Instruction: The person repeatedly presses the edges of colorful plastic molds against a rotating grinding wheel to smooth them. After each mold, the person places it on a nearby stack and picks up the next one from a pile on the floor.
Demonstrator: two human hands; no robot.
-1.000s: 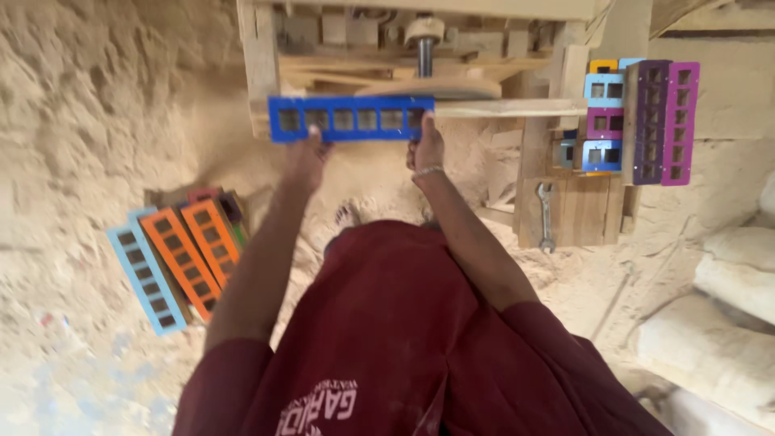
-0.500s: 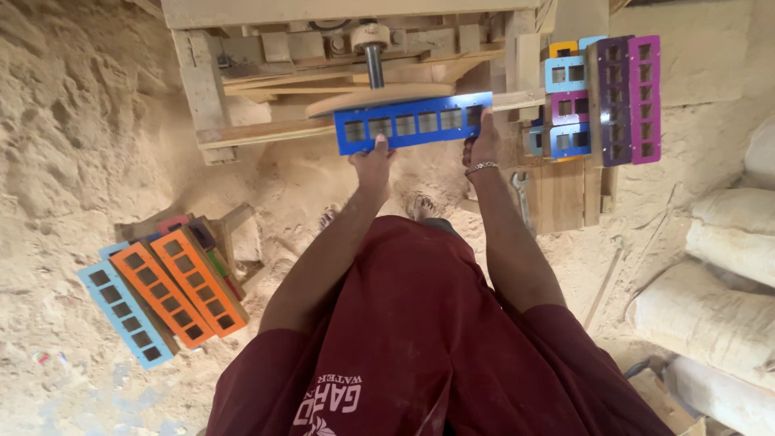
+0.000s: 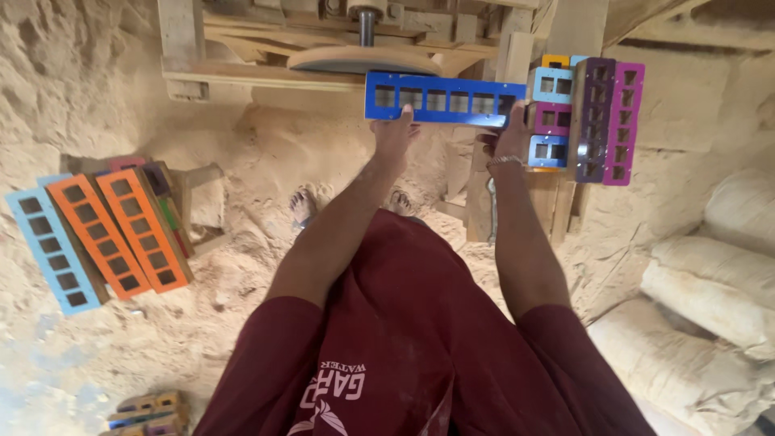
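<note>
A long blue wooden frame with a row of square holes is held level in front of me, just below a round wooden disc on a metal spindle. My left hand grips the frame's lower edge near its left part. My right hand, with a bracelet at the wrist, grips it near the right end. The frame's right end touches or nearly touches a stack of coloured frames in light blue, pink, purple and magenta standing on a wooden stand.
A wooden machine frame spans the top. Light blue and orange slotted frames lean on a low stand at left. Filled sacks lie at right. Sawdust covers the floor around my bare feet. More small frames lie bottom left.
Both hands have carried the blue frame to the right, from the machine's left side to beside the coloured stack. The view has swung with it.
</note>
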